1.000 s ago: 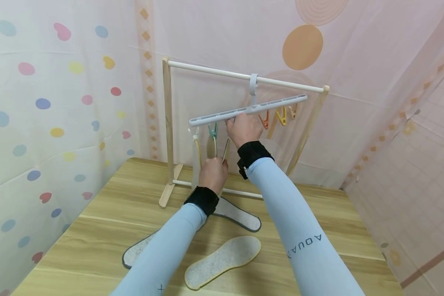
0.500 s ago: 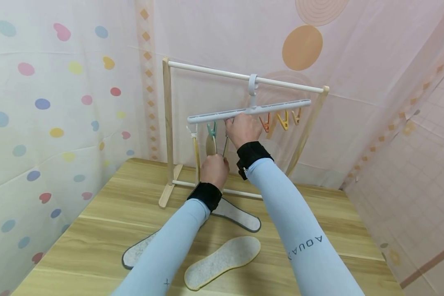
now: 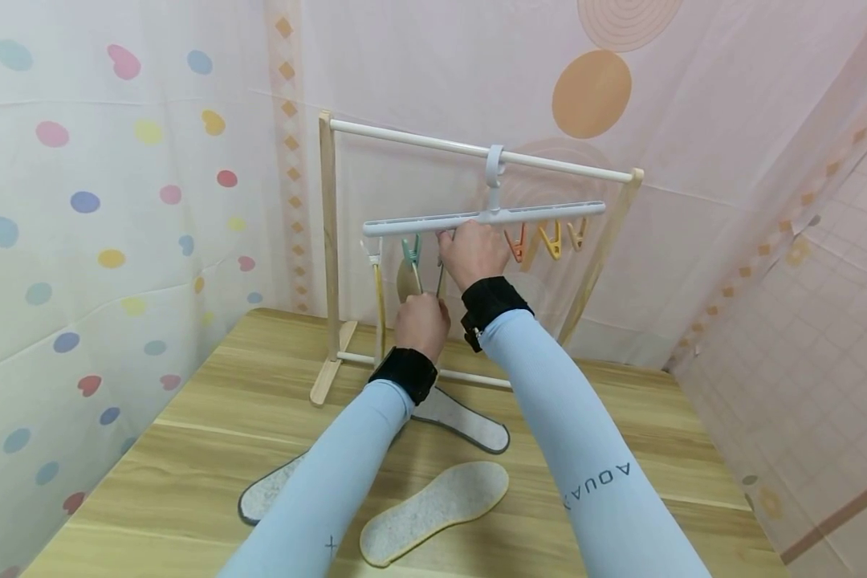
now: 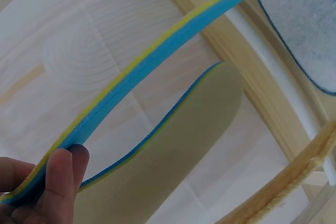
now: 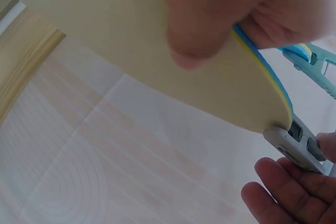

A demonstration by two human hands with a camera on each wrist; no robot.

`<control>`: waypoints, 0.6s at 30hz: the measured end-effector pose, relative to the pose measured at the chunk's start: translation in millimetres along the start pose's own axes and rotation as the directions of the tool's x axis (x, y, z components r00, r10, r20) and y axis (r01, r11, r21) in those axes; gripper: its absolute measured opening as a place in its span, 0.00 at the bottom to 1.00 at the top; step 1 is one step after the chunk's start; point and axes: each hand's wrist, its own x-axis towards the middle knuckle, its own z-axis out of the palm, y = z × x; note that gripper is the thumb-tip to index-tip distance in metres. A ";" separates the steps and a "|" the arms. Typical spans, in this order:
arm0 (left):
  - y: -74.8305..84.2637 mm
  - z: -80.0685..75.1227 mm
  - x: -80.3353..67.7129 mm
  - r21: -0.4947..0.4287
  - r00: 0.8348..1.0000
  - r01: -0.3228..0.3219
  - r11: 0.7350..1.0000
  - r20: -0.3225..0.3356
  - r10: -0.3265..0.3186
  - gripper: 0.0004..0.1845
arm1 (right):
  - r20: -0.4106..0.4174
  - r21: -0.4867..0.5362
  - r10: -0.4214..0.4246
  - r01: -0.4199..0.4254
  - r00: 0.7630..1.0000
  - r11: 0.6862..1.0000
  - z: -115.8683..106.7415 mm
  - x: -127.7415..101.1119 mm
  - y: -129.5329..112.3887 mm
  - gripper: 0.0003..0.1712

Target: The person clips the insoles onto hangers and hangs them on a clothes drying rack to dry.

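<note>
My left hand (image 3: 422, 325) pinches an upright insole (image 4: 152, 53) with a yellow and blue edge, below a pale hanger (image 3: 433, 223). Just under the hanger's middle, my right hand (image 3: 473, 253) grips a grey clip (image 5: 296, 145) between thumb and fingers. In the right wrist view, the clip's mouth is at the insole's upper tip. Left of my hands, a matching insole (image 4: 173, 129) hangs from a teal clip (image 3: 411, 250). Farther left, a fleecy, yellow-edged insole (image 3: 380, 309) hangs from a white clip (image 3: 372, 254).
The hanger hooks over the white top bar (image 3: 419, 140) of a wooden rack (image 3: 328, 241). Orange (image 3: 516, 243), yellow (image 3: 551, 240) and tan clips (image 3: 577, 234) dangle at right. On the table (image 3: 621, 466) lie a yellow-edged insole (image 3: 433, 514) and two dark-edged insoles (image 3: 470, 421).
The hanger has levelled, its left end rising and its right end sinking. My left hand has moved slightly up with the insole. The leftmost hanging insole has turned edge-on.
</note>
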 end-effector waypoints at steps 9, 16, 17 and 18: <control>5.2 -1.4 5.2 0.007 1.000 -0.004 1.000 -0.014 0.004 0.17 | 0.013 -0.024 0.020 -0.020 1.000 1.000 0.6 0.1 1.5 0.31; 5.9 1.0 5.4 0.000 1.000 -0.007 1.000 -0.011 0.007 0.17 | -0.014 -0.036 0.012 -0.013 1.000 0.999 2.2 0.2 1.2 0.31; 5.7 1.4 5.4 0.002 1.000 -0.008 1.000 -0.011 0.008 0.17 | -0.016 -0.044 0.011 -0.012 1.000 0.999 2.0 0.0 0.9 0.32; 5.4 1.8 5.5 0.004 1.000 -0.009 1.000 -0.012 0.009 0.17 | -0.017 -0.052 0.011 -0.012 1.000 0.999 2.1 0.0 0.6 0.32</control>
